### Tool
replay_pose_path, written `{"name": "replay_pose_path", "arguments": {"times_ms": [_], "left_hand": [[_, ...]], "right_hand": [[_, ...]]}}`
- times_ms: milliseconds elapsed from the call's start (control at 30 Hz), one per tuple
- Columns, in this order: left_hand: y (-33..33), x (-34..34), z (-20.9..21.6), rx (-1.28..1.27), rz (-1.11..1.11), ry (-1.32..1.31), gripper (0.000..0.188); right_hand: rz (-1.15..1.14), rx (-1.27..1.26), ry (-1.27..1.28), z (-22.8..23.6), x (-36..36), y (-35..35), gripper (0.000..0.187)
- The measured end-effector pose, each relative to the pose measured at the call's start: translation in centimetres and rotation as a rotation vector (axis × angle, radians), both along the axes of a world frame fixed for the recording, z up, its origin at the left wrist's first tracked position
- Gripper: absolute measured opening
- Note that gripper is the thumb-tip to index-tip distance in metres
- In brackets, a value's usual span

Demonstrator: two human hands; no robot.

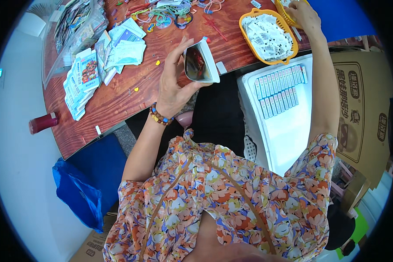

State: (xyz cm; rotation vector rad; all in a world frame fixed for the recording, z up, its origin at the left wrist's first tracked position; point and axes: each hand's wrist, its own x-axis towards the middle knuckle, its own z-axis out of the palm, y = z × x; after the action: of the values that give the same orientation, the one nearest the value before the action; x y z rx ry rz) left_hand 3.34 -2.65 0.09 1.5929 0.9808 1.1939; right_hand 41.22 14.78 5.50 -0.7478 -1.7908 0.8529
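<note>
While left grip [172, 90] holds pouch [199, 63] near tabletop [118, 109] edge, opened but not yet closed, right hand [308, 18] is at far basket [285, 15] (its grip, cannot tell); small boxes [280, 80] stand in rows.

The tabletop [118, 105] has a glossy wood grain. The pouch [201, 62] shows a shiny, foil-like inside. Far right, the nearer yellow basket [271, 61] looks smooth plastic; the white tray [284, 131] is smooth, glossy. Right, the cardboard box [367, 118] is matt; near left, the blue bag [76, 192] looks crinkled.
</note>
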Motion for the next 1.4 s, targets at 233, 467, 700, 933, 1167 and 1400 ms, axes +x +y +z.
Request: {"name": "replay_pose_path", "arguments": {"times_ms": [233,467,700,933,1167,1400], "left_hand": [[0.5,-1.0,-0.6,0.17,-0.002,0.05,0.086],[0.3,-1.2,-1.0,0.046,0.062,0.112,0.084],[0.1,-1.2,-1.2,-0.08,0.059,-0.039,0.088],[0.3,-1.2,-0.8,-0.147,0.06,-0.081,0.085],[0.1,-1.9,-1.0,-0.042,0.133,0.044,0.086],[-0.1,-2.5,-0.9,0.069,0.076,-0.011,0.08]], "right_hand": [[-0.436,-0.096,-0.592,0.2,-0.9,0.4,0.028],[-0.897,-0.061,-1.289,-2.1,2.5,2.4,0.035],[-0.909,-0.194,-1.035,-1.4,4.7,2.8,0.035],[-0.862,-0.189,-1.287,-1.1,2.1,3.0,0.034],[-0.985,-0.126,-1.312,-0.9,2.8,2.9,0.036],[-1.036,-0.074,-1.081,-0.8,1.2,1.6,0.035]]}}
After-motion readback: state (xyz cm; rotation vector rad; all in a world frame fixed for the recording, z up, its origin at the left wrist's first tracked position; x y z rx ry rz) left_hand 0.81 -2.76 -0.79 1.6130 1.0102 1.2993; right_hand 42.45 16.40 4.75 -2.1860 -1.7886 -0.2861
